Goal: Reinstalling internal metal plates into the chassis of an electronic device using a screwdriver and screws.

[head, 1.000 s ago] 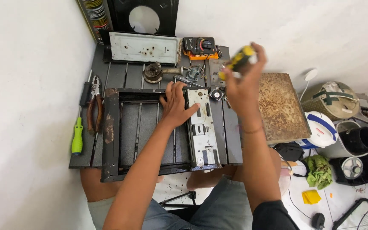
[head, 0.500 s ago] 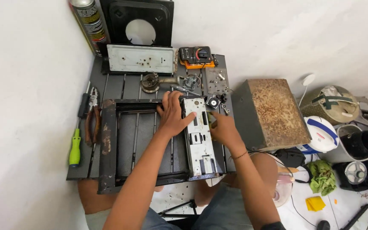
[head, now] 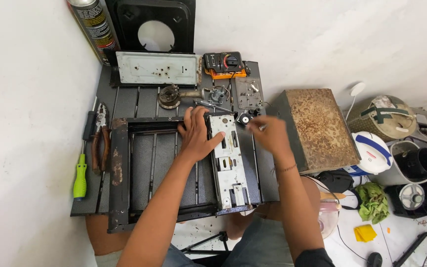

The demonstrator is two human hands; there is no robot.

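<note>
Left hand (head: 197, 136) flat, open on black frame (head: 119, 173) top edge; right hand (head: 270, 132) pinching small screw (head: 261, 127) beside grey panel (head: 229, 160).

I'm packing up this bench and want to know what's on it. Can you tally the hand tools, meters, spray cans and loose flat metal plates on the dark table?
Hand tools: 2, a green-handled screwdriver and pliers
Meters: 1, a multimeter
Spray cans: 1, a spray can
Loose flat plates: 2, a pale plate and a small grey plate
Total: 6
</note>
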